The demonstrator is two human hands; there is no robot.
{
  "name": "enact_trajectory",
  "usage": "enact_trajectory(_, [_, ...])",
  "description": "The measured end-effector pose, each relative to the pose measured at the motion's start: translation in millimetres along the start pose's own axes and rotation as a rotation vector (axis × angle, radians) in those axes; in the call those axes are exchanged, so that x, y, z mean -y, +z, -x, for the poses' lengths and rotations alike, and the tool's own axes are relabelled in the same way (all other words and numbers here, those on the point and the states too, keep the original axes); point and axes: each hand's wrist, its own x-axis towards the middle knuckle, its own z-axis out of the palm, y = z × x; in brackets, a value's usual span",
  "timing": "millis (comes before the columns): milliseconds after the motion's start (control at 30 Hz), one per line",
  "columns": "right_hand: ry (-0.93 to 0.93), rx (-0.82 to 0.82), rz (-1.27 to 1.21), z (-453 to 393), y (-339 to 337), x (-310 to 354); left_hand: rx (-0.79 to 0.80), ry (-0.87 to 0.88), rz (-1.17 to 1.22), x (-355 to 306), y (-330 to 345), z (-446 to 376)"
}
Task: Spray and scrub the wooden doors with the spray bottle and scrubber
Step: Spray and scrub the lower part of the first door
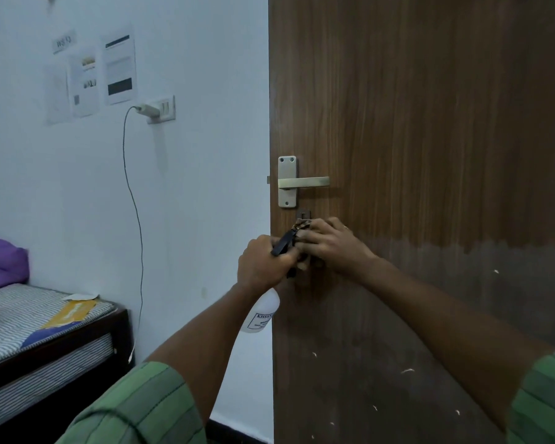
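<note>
A brown wooden door (430, 123) fills the right half of the view; its lower part looks darker and wet. My left hand (263, 262) grips the black trigger head of a white spray bottle (261, 314), whose body hangs below my fist beside the door's edge. My right hand (332, 245) holds a brown patterned scrubber (302, 225) against the door, just below the metal lever handle (302, 182). The nozzle points at the scrubber, and the two hands almost touch. Most of the scrubber is hidden under my fingers.
A white wall (205, 187) lies left of the door, with papers (93, 78), a socket with a charger (156, 108) and a dangling cable. A bed (45, 328) with a striped mattress, a yellow packet and a purple pillow stands at lower left.
</note>
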Motion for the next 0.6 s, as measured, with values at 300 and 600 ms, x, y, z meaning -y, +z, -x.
enact_trajectory(300, [0.192, 0.001, 0.037, -16.0, 7.8, 12.7, 0.03, 0.032, 0.036, 3.5, -13.3, 4.6])
enact_trajectory(600, [-0.04, -0.155, 0.131, -24.6, 28.4, 46.8, -0.058, -0.035, 0.098, 13.7, -25.9, 15.7])
